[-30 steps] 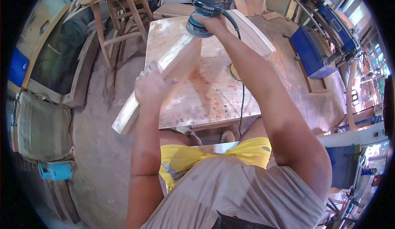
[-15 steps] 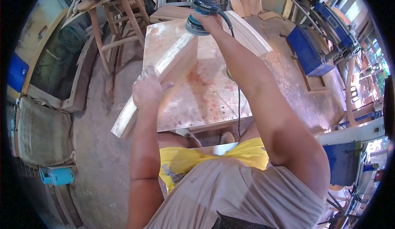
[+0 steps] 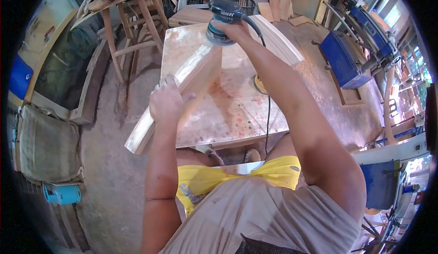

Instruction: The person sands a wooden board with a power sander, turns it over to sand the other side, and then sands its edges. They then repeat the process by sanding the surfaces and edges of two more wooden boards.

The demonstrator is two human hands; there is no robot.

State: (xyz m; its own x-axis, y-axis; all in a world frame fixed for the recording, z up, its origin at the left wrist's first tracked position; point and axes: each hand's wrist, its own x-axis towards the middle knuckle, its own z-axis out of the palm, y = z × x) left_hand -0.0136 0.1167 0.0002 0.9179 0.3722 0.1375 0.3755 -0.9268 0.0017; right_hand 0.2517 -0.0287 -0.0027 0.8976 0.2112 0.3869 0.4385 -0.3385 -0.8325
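My right hand (image 3: 232, 29) is wrapped round the body of a blue-and-black random orbital sander (image 3: 221, 20). The sander's pad sits at the far end of a long wooden beam (image 3: 194, 67), on its pale, rough upper edge. Across the near part of that beam lies my left hand (image 3: 165, 99), fingers curled over the far side and thumb on the near face. The beam stands on edge at a slant over the wooden worktable (image 3: 246, 112), its near end jutting past the left side. A black cord (image 3: 268, 117) hangs from the sander beneath my right forearm.
A yellow round disc (image 3: 260, 85) lies partly behind my right arm. Stacked boards (image 3: 278, 41) rest at the table's far right, near a black basket (image 3: 246, 3). A wooden stool (image 3: 132, 30) stands at left. Blue machinery (image 3: 344, 57) is on the right.
The sander tilts slightly and sits a little lower in view at the beam's far end. My left hand keeps its place on the beam. The camera view has shifted slightly.
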